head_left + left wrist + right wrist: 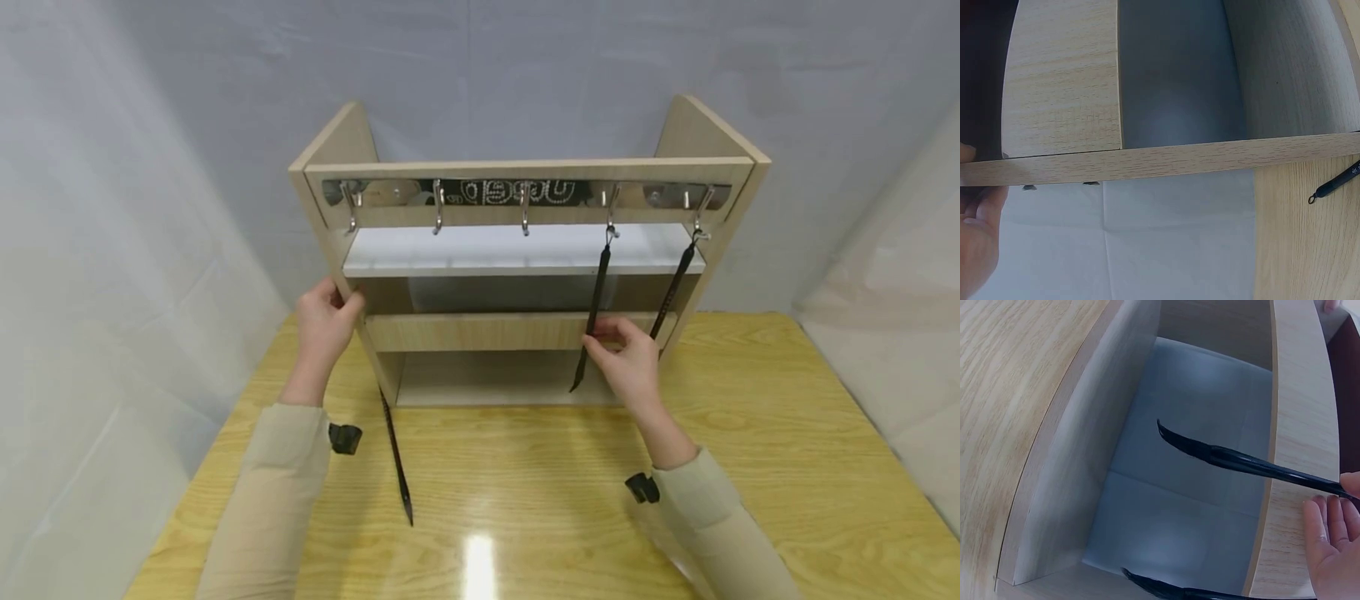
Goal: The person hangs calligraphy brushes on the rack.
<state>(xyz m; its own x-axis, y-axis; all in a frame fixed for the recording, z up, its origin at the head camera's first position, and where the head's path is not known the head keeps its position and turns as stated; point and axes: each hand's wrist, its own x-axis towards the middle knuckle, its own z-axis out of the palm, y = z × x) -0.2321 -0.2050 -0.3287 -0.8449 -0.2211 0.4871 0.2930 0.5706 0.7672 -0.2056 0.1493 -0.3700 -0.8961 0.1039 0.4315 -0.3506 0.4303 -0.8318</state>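
My right hand (628, 362) pinches the handle of a black calligraphy brush (599, 287), whose cord loop is on the fourth hook (613, 204) from the left. Its dark, slightly bent tip (1185, 444) points down in front of the shelf's lower opening. Beside it, another black brush (678, 279) hangs at a slant from the rightmost hook (703, 207). With thumb and fingers on either side of the panel edge (1166, 161), my left hand (322, 321) grips the wooden shelf's left side. One more brush (399, 471) lies on the table by the shelf's left foot.
The small wooden shelf (487, 333) stands on a wood-grain table (510, 483). A shiny metal hook rail (645, 195) runs along its upper front board; its three left hooks carry nothing. A white shelf board (480, 250) sits behind the hooks, and pale sheeting (525, 75) hangs around the table.
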